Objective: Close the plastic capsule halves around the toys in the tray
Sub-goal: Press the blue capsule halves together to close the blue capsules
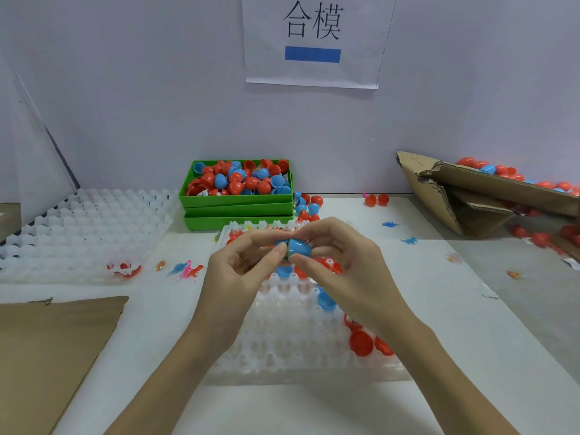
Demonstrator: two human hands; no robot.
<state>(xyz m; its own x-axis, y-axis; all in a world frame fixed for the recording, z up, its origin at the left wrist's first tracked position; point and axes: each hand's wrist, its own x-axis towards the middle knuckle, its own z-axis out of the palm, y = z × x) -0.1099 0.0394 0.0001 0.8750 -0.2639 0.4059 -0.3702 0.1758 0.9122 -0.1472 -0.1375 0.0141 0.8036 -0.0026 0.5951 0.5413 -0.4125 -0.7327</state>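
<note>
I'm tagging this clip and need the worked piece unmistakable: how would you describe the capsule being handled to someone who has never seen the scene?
Start at the white moulded tray in front of the green bins. Above its far end both hands meet, left hand and right hand. The blue capsule pinched between them is the only one off the table; the other blue and red pieces lie in the tray or bins.

Two hands (295, 255), three stacked green bins (238, 206), two white trays (282, 350), one wall sign (314, 42).
</note>
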